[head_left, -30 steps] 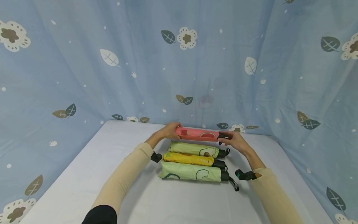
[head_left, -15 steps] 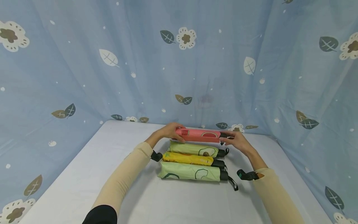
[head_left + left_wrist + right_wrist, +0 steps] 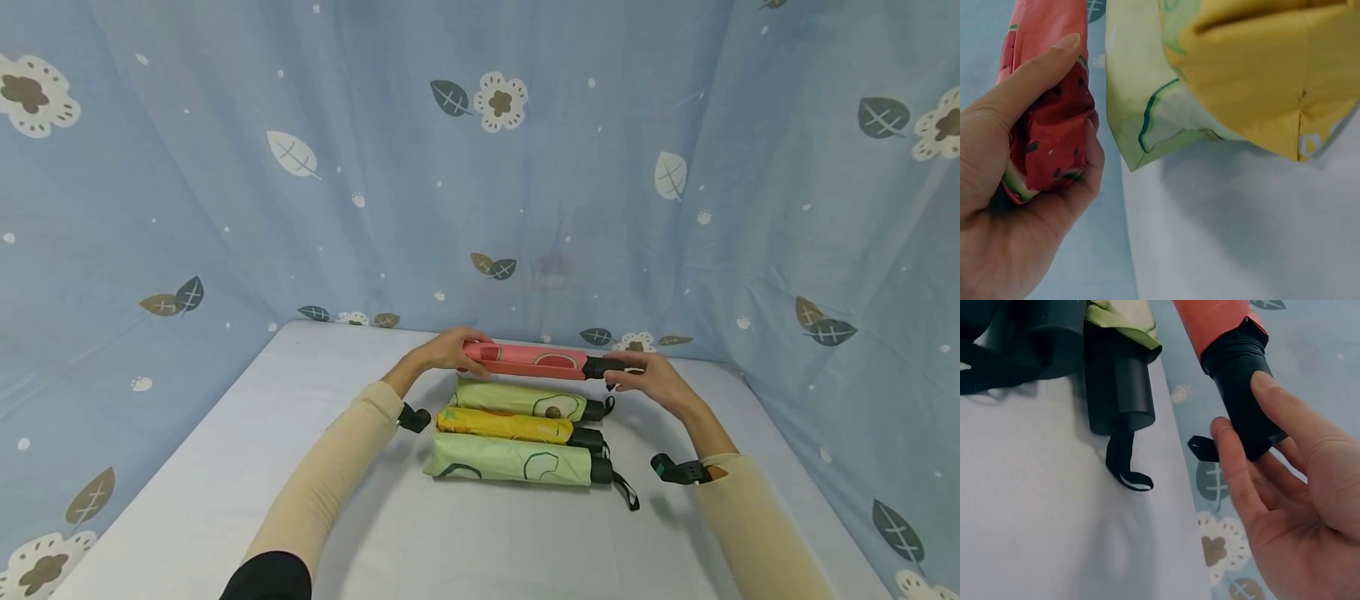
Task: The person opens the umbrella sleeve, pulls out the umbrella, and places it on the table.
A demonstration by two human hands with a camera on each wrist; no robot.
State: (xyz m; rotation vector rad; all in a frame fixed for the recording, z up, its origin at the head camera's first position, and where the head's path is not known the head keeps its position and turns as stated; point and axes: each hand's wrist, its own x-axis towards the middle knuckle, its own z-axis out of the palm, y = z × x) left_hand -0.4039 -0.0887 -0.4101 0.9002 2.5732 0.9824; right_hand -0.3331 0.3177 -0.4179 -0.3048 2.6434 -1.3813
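We have the red umbrella (image 3: 517, 357) held crosswise between the hands, its long axis running left to right along the far edge of the white table (image 3: 570, 542), its black handle (image 3: 1244, 403) pointing right. Neither hand is nearer, since both touch it: the left hand (image 3: 450, 350) pinches the cloth end, thumb across it and fingers curled round the other side, while the right hand (image 3: 652, 381) pinches the handle lightly with thumb and fingertips, palm clear of it. We cannot tell whether its underside touches the table. On our side, 3 more folded umbrellas lie in a row, roughly parallel, handles also to the right: the avocado-print umbrella (image 3: 513, 399) just beside it, then the yellow umbrella (image 3: 502, 426), then the pale green umbrella (image 3: 502, 460) closest to us. As we judge it, that row blocks any low path towards us, and the patterned curtain (image 3: 405, 167) rises just beyond, leaving most room upward
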